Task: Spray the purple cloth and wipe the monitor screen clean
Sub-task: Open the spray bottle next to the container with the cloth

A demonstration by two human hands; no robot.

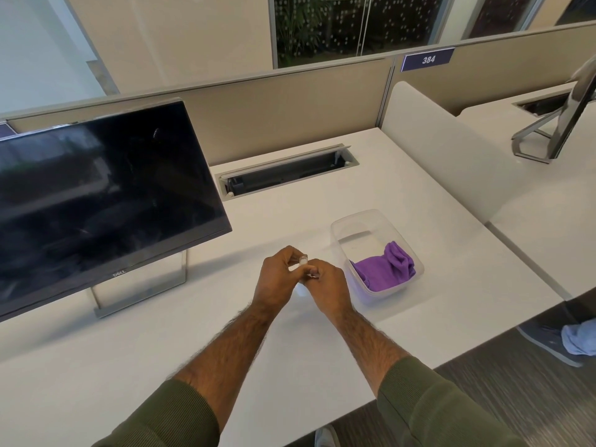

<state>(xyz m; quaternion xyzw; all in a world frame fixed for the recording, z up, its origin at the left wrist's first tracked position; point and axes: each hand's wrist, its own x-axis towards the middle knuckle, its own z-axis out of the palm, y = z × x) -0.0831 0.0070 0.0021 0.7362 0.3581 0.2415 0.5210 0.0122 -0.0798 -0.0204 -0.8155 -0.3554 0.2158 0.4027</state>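
From the head camera we look down on a white bench (419, 195) in an open office. At the middle of the view both hands meet just above the benchtop. The left hand (279, 279) and the right hand (327, 287) have their fingers curled round a small translucent bottle (303, 260) – only its capped top shows above the knuckles, the rest is hidden, so we cannot tell which hand bears its weight. Olive green sleeves (429, 404) are pushed up both forearms.

Just to the right of the hands stands a clear plastic tub (361, 217). The purple cloth (387, 269) lies crumpled inside it, in the end nearer the person; it touches neither hand.

At the left stands the monitor (96, 195), a Dell with a dark screen tilted slightly back on a silver stand (142, 295). Faint smears and reflections show on the glass.

Behind the tub an open cable hatch (287, 175) is set into the bench, and beyond it runs a beige partition (290, 108) with a purple tag (428, 59) reading 384. A white divider (451, 162) separates the neighbouring bench at the right, where a second monitor (574, 121) shows edge-on. At the lower right – on grey carpet – we see a dark shoe (548, 343).
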